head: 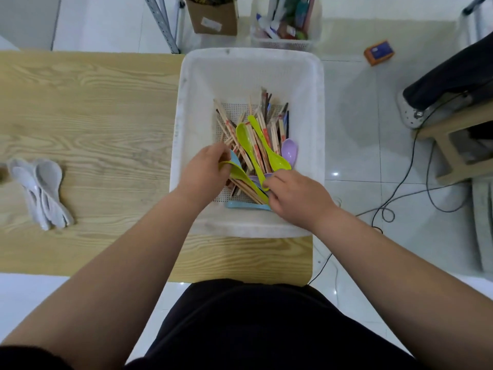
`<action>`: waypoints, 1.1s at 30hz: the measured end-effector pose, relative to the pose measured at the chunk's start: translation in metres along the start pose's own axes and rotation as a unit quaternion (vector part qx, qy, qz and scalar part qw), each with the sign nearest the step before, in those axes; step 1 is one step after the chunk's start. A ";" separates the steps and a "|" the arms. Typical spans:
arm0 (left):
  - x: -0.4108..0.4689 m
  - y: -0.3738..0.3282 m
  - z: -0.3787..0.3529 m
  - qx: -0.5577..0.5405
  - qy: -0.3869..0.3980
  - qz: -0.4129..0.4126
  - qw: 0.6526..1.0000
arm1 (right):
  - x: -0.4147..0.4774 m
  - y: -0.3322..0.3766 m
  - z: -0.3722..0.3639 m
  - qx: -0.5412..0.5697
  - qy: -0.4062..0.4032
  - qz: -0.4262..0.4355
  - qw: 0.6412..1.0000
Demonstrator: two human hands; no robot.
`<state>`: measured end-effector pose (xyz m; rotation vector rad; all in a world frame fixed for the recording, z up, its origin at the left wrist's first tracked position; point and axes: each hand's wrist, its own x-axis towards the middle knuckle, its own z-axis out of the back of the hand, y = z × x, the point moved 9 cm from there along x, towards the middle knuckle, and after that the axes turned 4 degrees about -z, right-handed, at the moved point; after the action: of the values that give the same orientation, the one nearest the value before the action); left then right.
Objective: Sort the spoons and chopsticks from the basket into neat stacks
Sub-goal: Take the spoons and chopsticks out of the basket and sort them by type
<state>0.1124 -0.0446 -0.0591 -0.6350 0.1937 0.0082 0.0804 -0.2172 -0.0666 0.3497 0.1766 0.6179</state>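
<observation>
Bare forearms (149, 249) are reaching into the white basket (186, 102). Left grip (210, 169) is clenching a green spoon (240, 174); right grip (296, 196) is pinching the handle tip of a second green spoon (242, 133). Chopsticks (266, 129) are lying just beyond both grips, white spoons (45, 193) well left on the bench (106, 102).

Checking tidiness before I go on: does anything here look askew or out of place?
The white spoons on the table lie loosely fanned, handles splayed, not a neat stack. The basket seems to jut past the table's right edge. Nothing looks spilled or broken.
</observation>
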 end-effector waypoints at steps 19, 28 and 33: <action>-0.059 0.041 0.017 -0.558 -0.113 0.290 0.769 | 0.024 -0.004 -0.005 0.337 -0.004 -0.356 0.872; -0.045 0.032 -0.005 -0.615 -0.063 0.323 0.717 | -0.008 0.052 0.009 0.323 -0.044 -0.208 0.922; -0.045 0.032 0.000 -0.632 -0.074 0.276 0.720 | -0.002 0.061 0.001 0.291 0.013 -0.138 0.947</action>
<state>0.0658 -0.0162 -0.0698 -1.9322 0.1996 0.8424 0.0462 -0.1726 -0.0430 0.8715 0.4293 0.2804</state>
